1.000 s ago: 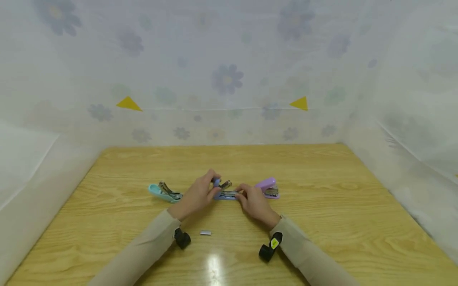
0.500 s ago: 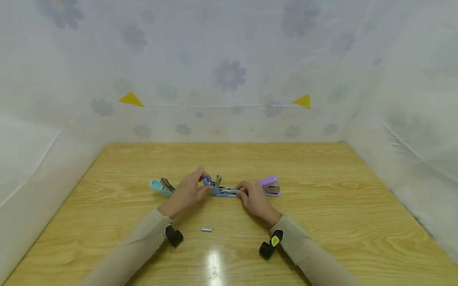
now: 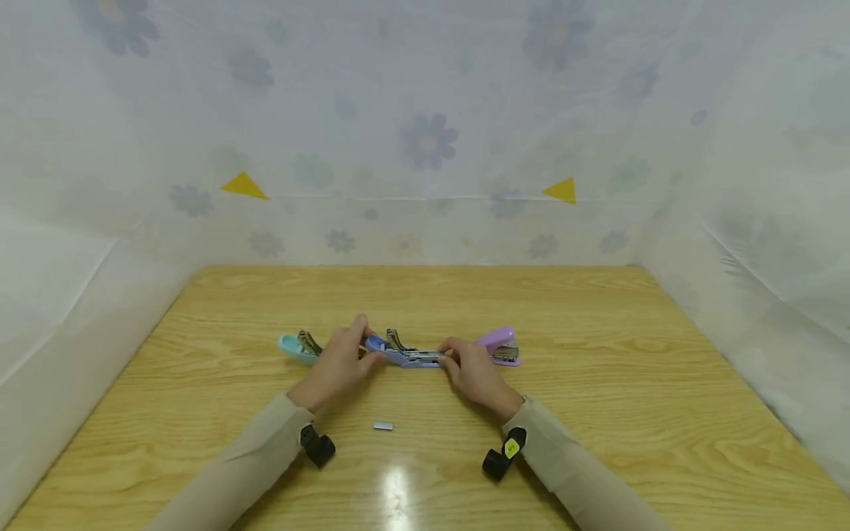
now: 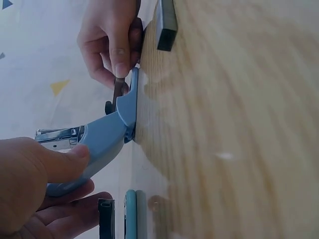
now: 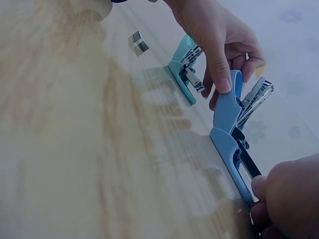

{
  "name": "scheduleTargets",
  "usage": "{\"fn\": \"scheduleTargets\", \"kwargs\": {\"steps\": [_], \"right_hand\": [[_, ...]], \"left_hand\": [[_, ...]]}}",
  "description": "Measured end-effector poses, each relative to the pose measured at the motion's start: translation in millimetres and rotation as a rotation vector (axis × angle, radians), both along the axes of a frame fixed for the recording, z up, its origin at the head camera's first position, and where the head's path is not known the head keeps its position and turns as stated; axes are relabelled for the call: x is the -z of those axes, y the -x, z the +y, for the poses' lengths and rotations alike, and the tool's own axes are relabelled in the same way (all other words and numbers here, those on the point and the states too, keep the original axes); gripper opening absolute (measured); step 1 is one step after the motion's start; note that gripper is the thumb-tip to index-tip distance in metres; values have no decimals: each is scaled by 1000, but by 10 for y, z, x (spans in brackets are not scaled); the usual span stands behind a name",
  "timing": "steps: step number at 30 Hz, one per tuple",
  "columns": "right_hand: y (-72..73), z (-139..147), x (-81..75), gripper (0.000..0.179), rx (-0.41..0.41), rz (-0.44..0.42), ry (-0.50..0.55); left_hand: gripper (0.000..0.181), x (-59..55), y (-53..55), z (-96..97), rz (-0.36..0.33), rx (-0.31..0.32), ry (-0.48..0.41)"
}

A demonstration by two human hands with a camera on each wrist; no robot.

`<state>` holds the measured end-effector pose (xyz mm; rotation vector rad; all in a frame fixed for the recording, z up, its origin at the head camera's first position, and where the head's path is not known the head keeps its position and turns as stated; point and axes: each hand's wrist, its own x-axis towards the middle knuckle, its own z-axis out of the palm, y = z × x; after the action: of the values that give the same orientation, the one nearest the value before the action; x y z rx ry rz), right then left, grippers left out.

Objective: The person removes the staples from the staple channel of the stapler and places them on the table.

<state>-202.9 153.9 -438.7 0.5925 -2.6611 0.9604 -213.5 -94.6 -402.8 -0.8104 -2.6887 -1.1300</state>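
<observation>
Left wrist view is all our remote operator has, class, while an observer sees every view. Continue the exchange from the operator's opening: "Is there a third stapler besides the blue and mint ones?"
Observer: Yes. The head view shows a purple stapler, partly hidden by the right hand.
Operator: My picture cuts off the mint stapler. Is it open?
Observer: Yes. The right wrist view shows its cover swung back.
Operator: Where is the staple strip relative to the forearms?
Observer: Between them, nearer the person than the blue stapler.
</observation>
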Motion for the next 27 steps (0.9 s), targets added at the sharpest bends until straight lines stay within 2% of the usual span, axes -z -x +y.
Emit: {"fn": "scheduleTargets", "kwargs": {"steps": [7, 12, 17, 22, 27], "right_hand": [[15, -25, 53, 14, 5, 130, 40], [52, -11, 76, 23, -78, 179, 93], [94, 26, 98, 28, -184, 161, 95], [137, 48, 91, 31, -235, 97, 3], [172, 43, 43, 33, -272, 78, -76]], "left_hand": [[23, -12, -4, -12, -13, -2, 10], [24, -13, -2, -15, -22, 4, 9], [25, -12, -11, -17, -36, -13, 3], [25, 14, -2, -21, -29, -6, 0], [25, 29, 8, -33, -9, -5, -7]]}}
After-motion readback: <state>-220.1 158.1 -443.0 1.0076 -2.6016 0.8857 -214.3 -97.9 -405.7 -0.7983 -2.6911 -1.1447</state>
